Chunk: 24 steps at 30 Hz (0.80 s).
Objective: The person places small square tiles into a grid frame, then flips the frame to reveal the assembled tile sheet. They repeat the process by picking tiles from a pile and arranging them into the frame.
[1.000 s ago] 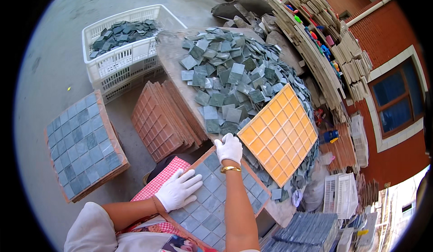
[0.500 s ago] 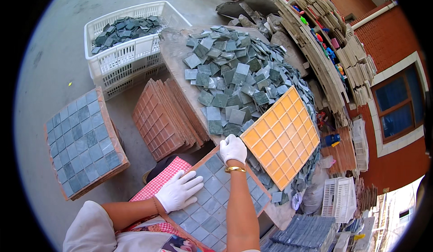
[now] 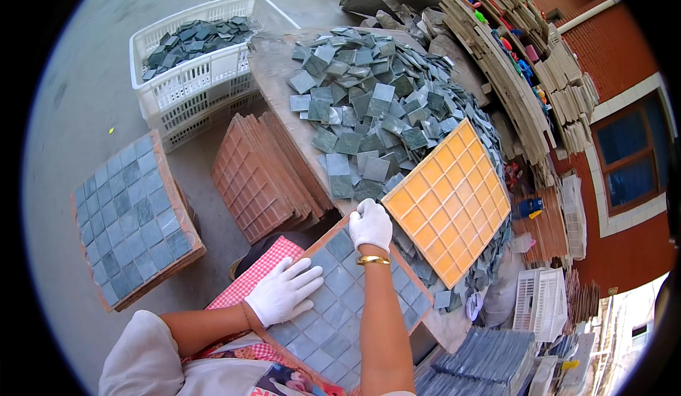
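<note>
1. The left hand, in a white glove, lies on the tile-filled tray with its fingers spread; its grip is wide and holds nothing.
2. The right hand, also gloved, is at the tray's far corner with its fingers curled in. Its grip looks narrow, but I cannot tell whether it clasps the edge or holds a tile.
3. The tile-filled tray is directly in front of the person, set askew, its grey-blue squares in rows within a reddish-brown border. The right forearm crosses above it, and a gold bracelet circles that wrist.
4. A red-and-white checked cloth shows just beside the left hand, along the tray's left side.
5. Beyond the right hand, a heap of loose tiles covers much of the tabletop.
6. A yellow grid tray rests tilted on the heap, near the right hand, its cells bare.
7. Left of the tabletop stand a stack of reddish-brown grid trays and a white slotted crate holding more loose tiles.
8. Farther left is another stack, its top tray filled with tiles.
</note>
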{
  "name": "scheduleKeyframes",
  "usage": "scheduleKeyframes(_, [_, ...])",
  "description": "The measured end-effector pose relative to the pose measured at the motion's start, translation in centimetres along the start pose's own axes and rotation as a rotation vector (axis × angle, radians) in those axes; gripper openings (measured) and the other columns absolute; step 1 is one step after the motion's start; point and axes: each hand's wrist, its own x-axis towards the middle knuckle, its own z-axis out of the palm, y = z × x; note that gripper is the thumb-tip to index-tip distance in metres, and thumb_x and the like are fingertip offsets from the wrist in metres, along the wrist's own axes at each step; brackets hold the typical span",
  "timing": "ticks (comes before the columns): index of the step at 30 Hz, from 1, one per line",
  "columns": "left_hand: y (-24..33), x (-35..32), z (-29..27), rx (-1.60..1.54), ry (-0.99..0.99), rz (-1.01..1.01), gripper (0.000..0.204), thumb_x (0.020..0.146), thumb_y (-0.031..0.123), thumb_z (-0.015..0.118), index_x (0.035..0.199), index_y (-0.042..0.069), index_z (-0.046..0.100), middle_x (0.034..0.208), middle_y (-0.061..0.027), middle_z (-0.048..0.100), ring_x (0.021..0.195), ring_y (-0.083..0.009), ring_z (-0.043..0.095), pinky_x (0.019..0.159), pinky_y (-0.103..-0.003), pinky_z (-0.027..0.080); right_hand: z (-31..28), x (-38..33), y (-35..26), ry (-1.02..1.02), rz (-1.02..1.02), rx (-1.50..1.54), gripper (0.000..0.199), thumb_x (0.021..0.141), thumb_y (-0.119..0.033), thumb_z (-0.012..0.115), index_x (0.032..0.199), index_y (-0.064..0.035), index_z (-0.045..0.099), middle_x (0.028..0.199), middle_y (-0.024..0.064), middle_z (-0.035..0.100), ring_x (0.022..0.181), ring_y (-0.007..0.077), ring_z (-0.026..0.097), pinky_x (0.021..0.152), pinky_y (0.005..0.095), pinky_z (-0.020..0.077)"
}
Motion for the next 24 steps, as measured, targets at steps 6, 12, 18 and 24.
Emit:
scheduleKeyframes(6, [-0.1, 0.2, 0.3, -0.026, 0.026, 0.013, 0.053, 0.078, 0.029, 0.07, 0.124, 0.008, 0.057, 0.133, -0.0068, 0.051, 0.127, -0.0282, 0.043, 0.102, -0.046, 0.036, -1.1, 1.4, -0.8, -0.17, 0.135, -0.079, 0.014, 0.076, -0.021, 0.06, 0.081, -0.0093, 0.066, 0.086, 0.0169, 0.068, 0.085, 0.0355, 0.065, 0.077, 0.0452, 0.0515])
scheduleKeyframes(12, [-0.2, -0.1, 0.5, -0.029, 0.039, 0.009, 0.052, 0.078, 0.03, 0.069, 0.124, 0.008, 0.057, 0.134, -0.0062, 0.051, 0.127, -0.0281, 0.043, 0.102, -0.045, 0.036, -1.8, 1.7, -1.6, -0.249, 0.178, -0.109, 0.02, 0.075, -0.022, 0.06, 0.088, -0.0087, 0.068, 0.093, 0.0176, 0.069, 0.09, 0.035, 0.066, 0.08, 0.0439, 0.0516])
scheduleKeyframes(18, [-0.3, -0.1, 0.9, -0.037, 0.041, 0.003, 0.052, 0.078, 0.03, 0.069, 0.124, 0.008, 0.057, 0.133, -0.0061, 0.051, 0.127, -0.028, 0.043, 0.102, -0.045, 0.036, -2.1, 2.0, -1.7, -0.289, 0.18, -0.119, 0.022, 0.075, -0.023, 0.06, 0.089, -0.0084, 0.068, 0.095, 0.0179, 0.069, 0.091, 0.0353, 0.066, 0.08, 0.0436, 0.0516])
scheduleKeyframes(24, [-0.3, 0.0, 0.7, -0.035, 0.024, 0.002, 0.053, 0.078, 0.03, 0.069, 0.124, 0.008, 0.057, 0.134, -0.0066, 0.051, 0.127, -0.0283, 0.043, 0.102, -0.045, 0.036, -2.7, 2.0, -1.8, -0.291, 0.163, -0.1, 0.02, 0.075, -0.023, 0.06, 0.088, -0.0096, 0.068, 0.093, 0.017, 0.069, 0.091, 0.0352, 0.066, 0.08, 0.0435, 0.0517])
